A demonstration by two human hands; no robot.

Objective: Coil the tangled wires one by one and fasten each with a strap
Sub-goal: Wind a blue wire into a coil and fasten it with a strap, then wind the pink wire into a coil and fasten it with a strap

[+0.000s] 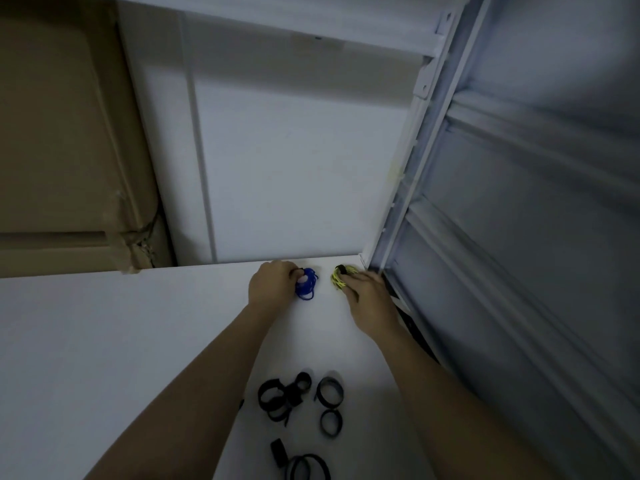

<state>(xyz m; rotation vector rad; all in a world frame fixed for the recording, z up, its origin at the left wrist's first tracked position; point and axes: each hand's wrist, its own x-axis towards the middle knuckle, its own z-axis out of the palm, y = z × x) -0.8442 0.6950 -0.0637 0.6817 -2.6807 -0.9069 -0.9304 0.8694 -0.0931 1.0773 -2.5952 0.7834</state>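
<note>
Right at the white table's (104,341) far edge, the left hand (272,284) pinches a coiled blue wire (306,284); right hand's (367,299) flat fingers press a yellow-green coil (337,278). Black loop straps (301,400) lie nearer.

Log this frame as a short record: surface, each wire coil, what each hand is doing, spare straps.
surface: white tabletop, far edge against a white wall
blue coil: coiled blue wire with a black strap, lying near the far edge
yellow coil: coiled yellow wire with a black strap, right of the blue one, apart from it
left hand: left hand grips the blue coil's side
right hand: right hand rests fingers on the yellow coil
spare straps: loose black looped straps near the body, untouched
</note>
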